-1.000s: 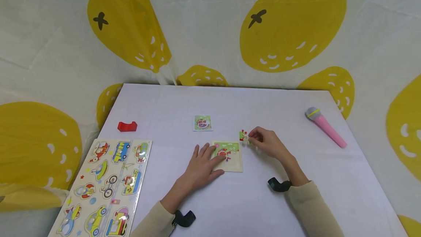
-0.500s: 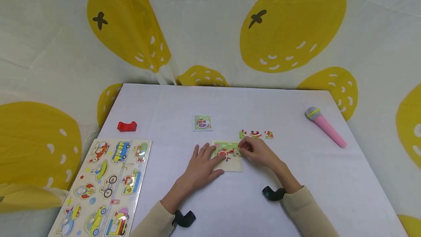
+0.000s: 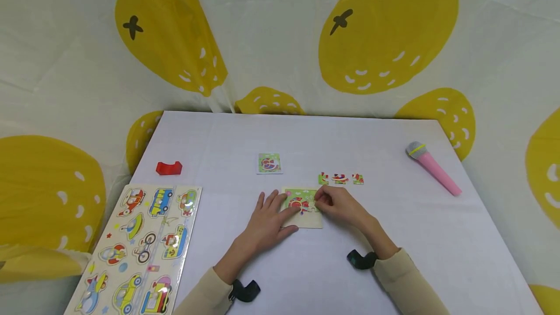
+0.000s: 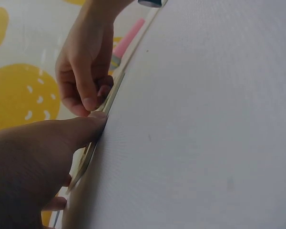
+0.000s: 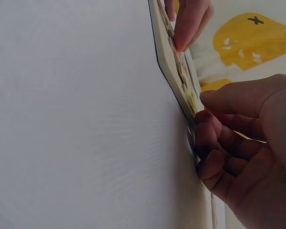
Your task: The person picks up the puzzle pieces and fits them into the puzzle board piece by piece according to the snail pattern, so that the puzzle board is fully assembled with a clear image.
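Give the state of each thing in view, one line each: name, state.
Puzzle tray: partly filled, lower part bare.
Three loose pieces: in a row, outside the tray.
Left hand: fingers spread, resting on tray.
Right hand: fingers curled at tray's right edge; grip unclear.
Picture card: face up.
Large board: face up, partly out of frame.
Toy microphone: lying down.
Red block: lying apart.

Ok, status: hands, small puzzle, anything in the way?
Left hand resting on small puzzle; right hand at its right edge, hold unclear. Near side bare where visible. Three loose pieces beyond; no obstruction seen.
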The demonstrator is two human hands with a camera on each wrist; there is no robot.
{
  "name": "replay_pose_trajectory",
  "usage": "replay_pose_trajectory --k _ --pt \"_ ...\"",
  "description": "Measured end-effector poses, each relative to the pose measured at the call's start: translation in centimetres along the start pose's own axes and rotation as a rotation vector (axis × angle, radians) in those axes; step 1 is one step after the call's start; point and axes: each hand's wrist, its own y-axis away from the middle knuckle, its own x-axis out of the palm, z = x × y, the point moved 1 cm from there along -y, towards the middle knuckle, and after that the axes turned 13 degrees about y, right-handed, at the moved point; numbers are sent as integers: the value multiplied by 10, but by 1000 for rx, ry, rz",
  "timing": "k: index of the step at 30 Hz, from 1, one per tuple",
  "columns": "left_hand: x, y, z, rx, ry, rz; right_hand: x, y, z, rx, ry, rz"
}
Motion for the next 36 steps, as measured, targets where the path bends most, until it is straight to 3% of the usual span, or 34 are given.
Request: replay_pose_trajectory --k 10,19,32,36 --pt "0 0 1 10 -10 -8 5 0 2 -98 86 -41" --pt "-4 1 5 -11 15 14 8 -1 4 -103 114 -37" --pt "-11 3 16 -45 137 -13 7 -4 3 -79 86 -25" --pt "-11 3 16 -36 131 -12 4 -5 2 -72 69 4"
